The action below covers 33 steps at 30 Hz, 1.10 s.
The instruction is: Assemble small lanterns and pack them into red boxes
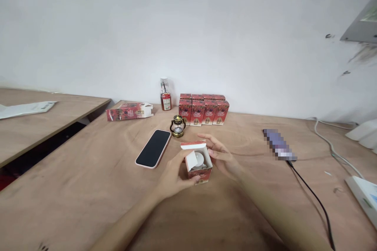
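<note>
A small red printed carton (198, 175) stands on the table in front of me, its top flaps raised. Inside it sits a white round item (199, 160), partly hidden by a flap. My left hand (173, 175) grips the carton's left side, thumb across the front face and fingers behind. Along the right side, my right hand (222, 159) has its fingers stretched out and apart, close to the top edge; whether they press on the carton I cannot tell. Just behind stands a small bronze-and-black lantern (178, 126) with a clear middle.
Several matching red boxes (203, 111) stand in rows by the wall, beside a glass bottle (165, 96). An opened red box (129, 111) lies left. A black-screened phone (153, 149) lies near my left hand; another phone (278, 144) with a black cable (313, 194) lies right.
</note>
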Each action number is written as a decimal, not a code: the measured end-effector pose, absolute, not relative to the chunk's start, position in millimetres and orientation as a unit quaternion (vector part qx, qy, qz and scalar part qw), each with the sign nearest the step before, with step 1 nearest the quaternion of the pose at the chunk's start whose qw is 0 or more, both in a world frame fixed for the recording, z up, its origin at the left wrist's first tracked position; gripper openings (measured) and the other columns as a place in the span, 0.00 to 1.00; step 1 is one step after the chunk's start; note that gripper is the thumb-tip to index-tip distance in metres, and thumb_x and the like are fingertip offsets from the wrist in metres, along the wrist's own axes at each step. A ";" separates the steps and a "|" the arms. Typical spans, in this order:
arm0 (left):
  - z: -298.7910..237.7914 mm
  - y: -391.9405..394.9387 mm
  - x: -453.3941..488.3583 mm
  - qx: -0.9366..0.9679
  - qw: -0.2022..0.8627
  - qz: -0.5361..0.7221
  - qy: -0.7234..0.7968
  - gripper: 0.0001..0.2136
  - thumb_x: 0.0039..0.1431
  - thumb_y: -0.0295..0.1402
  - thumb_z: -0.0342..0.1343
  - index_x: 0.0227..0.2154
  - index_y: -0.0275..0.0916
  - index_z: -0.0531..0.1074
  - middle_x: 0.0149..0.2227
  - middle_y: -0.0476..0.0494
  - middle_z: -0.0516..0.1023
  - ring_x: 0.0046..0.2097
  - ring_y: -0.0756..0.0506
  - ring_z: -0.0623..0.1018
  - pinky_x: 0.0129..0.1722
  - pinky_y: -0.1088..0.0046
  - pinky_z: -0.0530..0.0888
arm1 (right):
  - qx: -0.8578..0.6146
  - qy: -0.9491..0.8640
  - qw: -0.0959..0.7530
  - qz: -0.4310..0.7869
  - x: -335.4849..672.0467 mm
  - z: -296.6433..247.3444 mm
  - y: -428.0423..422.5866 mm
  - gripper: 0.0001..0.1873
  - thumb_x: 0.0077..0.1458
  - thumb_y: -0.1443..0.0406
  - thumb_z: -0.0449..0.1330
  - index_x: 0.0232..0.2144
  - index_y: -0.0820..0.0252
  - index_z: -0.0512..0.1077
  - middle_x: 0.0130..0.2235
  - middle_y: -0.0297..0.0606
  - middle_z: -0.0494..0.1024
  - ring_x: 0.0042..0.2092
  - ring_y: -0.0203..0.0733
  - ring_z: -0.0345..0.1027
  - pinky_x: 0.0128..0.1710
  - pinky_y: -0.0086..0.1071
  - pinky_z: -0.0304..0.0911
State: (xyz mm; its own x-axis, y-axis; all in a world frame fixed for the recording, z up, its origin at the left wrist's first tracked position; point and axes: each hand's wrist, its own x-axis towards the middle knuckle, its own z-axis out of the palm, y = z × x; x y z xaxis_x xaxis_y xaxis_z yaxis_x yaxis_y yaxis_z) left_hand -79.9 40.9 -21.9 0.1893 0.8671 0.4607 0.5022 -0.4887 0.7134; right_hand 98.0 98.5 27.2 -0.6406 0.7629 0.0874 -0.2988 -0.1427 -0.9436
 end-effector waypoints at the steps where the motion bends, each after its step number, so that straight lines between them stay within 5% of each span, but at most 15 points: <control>1: -21.8 40.7 -80.3 0.740 0.214 0.432 0.469 0.33 0.46 0.32 0.63 0.57 0.42 0.60 0.50 0.40 0.74 0.49 0.40 0.75 0.47 0.63 0.73 | -0.214 -0.541 0.367 0.726 97.4 27.1 97.9 0.28 0.42 0.58 0.66 0.48 0.54 0.66 0.47 0.40 0.76 0.45 0.44 0.71 0.43 0.36 0.64; 6: -15.1 39.6 -81.2 0.743 0.236 0.406 0.477 0.44 0.45 0.34 0.64 0.64 0.43 0.47 0.47 0.43 0.76 0.41 0.43 0.78 0.41 0.67 0.75 | -0.210 -0.554 0.356 0.723 94.2 18.7 97.3 0.30 0.39 0.61 0.67 0.48 0.54 0.66 0.47 0.38 0.76 0.44 0.44 0.71 0.42 0.36 0.66; 10: -12.1 39.4 -81.8 0.770 0.212 0.393 0.457 0.39 0.45 0.33 0.63 0.61 0.45 0.54 0.50 0.42 0.74 0.46 0.42 0.76 0.44 0.65 0.74 | -0.200 -0.573 0.368 0.704 97.3 16.2 95.6 0.29 0.42 0.62 0.67 0.49 0.52 0.66 0.46 0.37 0.76 0.42 0.42 0.71 0.41 0.35 0.67; 13: -22.1 38.1 -79.9 0.774 0.206 0.399 0.446 0.33 0.47 0.33 0.63 0.57 0.46 0.59 0.51 0.42 0.73 0.50 0.39 0.74 0.48 0.60 0.72 | -0.157 -0.620 0.353 0.683 104.7 22.6 95.6 0.26 0.46 0.56 0.64 0.48 0.54 0.67 0.51 0.40 0.73 0.50 0.46 0.68 0.48 0.41 0.64; 16: -38.4 35.7 -73.6 0.717 0.254 0.484 0.433 0.40 0.47 0.34 0.62 0.61 0.44 0.48 0.53 0.37 0.70 0.52 0.38 0.73 0.50 0.54 0.71 | -0.133 -0.681 0.340 0.635 112.4 29.4 99.5 0.25 0.48 0.50 0.62 0.45 0.56 0.70 0.53 0.43 0.71 0.55 0.49 0.65 0.53 0.45 0.60; 19: -47.8 34.7 -67.5 0.644 0.337 0.549 0.414 0.49 0.46 0.35 0.64 0.63 0.42 0.34 0.55 0.32 0.66 0.55 0.38 0.71 0.50 0.53 0.71 | -0.153 -0.726 0.368 0.561 116.4 32.5 104.0 0.16 0.52 0.54 0.62 0.40 0.55 0.72 0.48 0.41 0.74 0.53 0.45 0.67 0.52 0.43 0.61; 24: -46.5 39.0 -68.2 0.649 0.406 0.501 0.404 0.35 0.46 0.37 0.65 0.55 0.42 0.54 0.54 0.35 0.69 0.53 0.38 0.72 0.50 0.56 0.73 | -0.145 -0.825 0.316 0.446 118.1 41.4 102.5 0.09 0.55 0.62 0.60 0.39 0.56 0.73 0.49 0.41 0.74 0.52 0.43 0.68 0.52 0.42 0.63; 30: -47.5 39.5 -69.4 0.650 0.399 0.484 0.430 0.31 0.45 0.39 0.65 0.51 0.40 0.60 0.50 0.38 0.72 0.49 0.38 0.75 0.47 0.56 0.74 | -0.141 -0.915 0.244 0.289 124.0 52.8 100.9 0.08 0.54 0.60 0.61 0.37 0.54 0.74 0.55 0.41 0.69 0.56 0.45 0.64 0.56 0.45 0.58; 33: -51.2 39.3 -69.4 0.648 0.398 0.480 0.437 0.30 0.44 0.39 0.66 0.50 0.40 0.62 0.50 0.38 0.73 0.50 0.38 0.75 0.47 0.57 0.74 | -0.147 -0.919 0.211 0.298 121.1 47.5 98.7 0.16 0.48 0.58 0.65 0.42 0.51 0.73 0.61 0.40 0.61 0.60 0.48 0.58 0.58 0.44 0.57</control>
State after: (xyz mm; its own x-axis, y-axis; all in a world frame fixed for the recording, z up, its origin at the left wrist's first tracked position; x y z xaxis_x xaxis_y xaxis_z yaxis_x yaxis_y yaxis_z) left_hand -69.4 39.3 -51.2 0.1576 0.9487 0.2742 0.1839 -0.3010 0.9357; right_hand 121.1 98.7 47.5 -0.8673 0.3965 0.3010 0.1444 0.7791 -0.6100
